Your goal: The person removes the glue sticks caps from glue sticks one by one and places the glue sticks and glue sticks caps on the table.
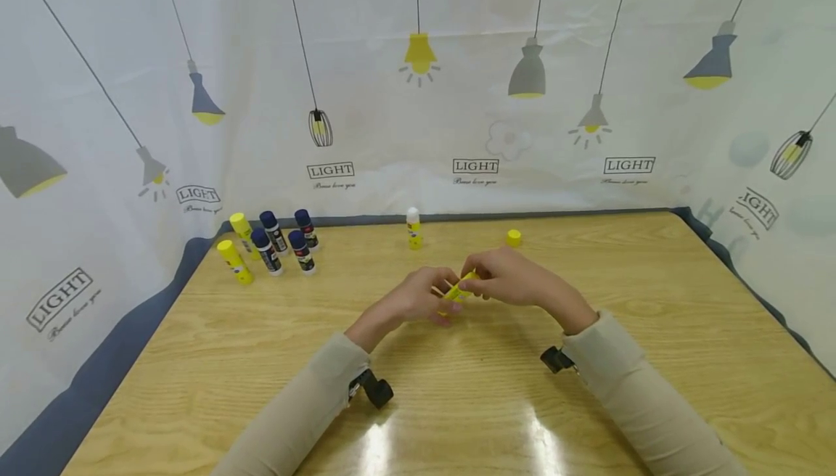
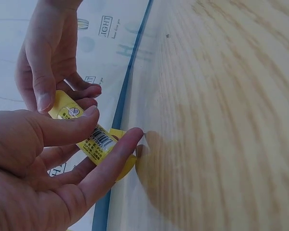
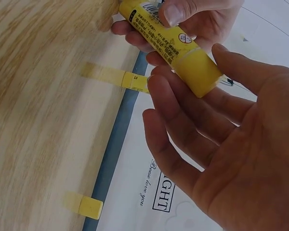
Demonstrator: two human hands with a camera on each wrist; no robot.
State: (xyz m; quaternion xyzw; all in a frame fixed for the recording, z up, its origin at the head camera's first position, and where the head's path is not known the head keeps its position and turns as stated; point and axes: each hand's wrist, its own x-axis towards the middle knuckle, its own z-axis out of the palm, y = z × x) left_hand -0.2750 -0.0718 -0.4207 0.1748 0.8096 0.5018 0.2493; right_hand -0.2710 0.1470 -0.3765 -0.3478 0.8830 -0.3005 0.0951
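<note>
A yellow glue stick (image 1: 458, 292) is held between both hands, tilted, above the middle of the table. My left hand (image 1: 424, 294) grips its lower body, thumb on one side and fingers on the other, by the printed barcode label (image 2: 102, 138). At the other end, my right hand (image 1: 512, 276) has its thumb and fingers around the yellow cap (image 3: 200, 74), which sits on the stick. Beyond the hands, an uncapped glue stick (image 1: 414, 229) stands upright with its white top showing. A loose yellow cap (image 1: 514, 238) rests on the table to its right.
At the back left of the wooden table (image 1: 483, 403) stand several capped glue sticks: two yellow ones (image 1: 235, 263) and several with dark blue caps (image 1: 267, 252). A white curtain (image 1: 392, 120) printed with lamps hangs behind the table's far edge.
</note>
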